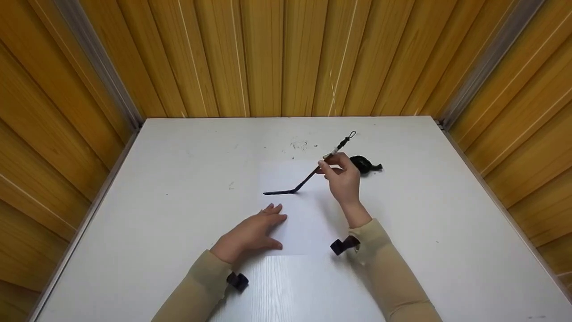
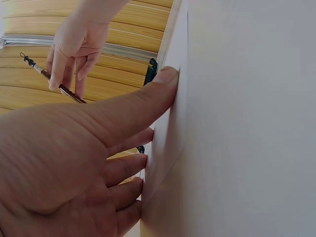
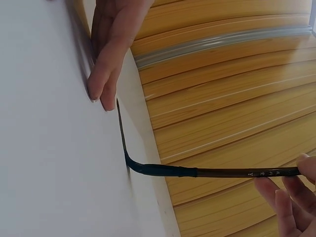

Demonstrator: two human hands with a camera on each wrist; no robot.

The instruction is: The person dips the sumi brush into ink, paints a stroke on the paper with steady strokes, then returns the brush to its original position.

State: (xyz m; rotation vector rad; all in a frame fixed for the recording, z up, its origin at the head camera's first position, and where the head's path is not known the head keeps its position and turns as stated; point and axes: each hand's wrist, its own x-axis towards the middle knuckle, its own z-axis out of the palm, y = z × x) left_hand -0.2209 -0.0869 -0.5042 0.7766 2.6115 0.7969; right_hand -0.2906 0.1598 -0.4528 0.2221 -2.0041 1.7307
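On the paper [image 1: 295,210] my left hand [image 1: 252,233] lies flat, fingers straight, pinning the sheet; my right hand [image 1: 343,176] pinches the brush [image 1: 308,176], its tip dragging a stroke.

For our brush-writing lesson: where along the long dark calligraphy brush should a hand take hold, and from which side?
Pinch the dark calligraphy brush on its upper shaft, from above, as the right hand does. It leans with its bent tip on the white paper sheet, so the high end is free.
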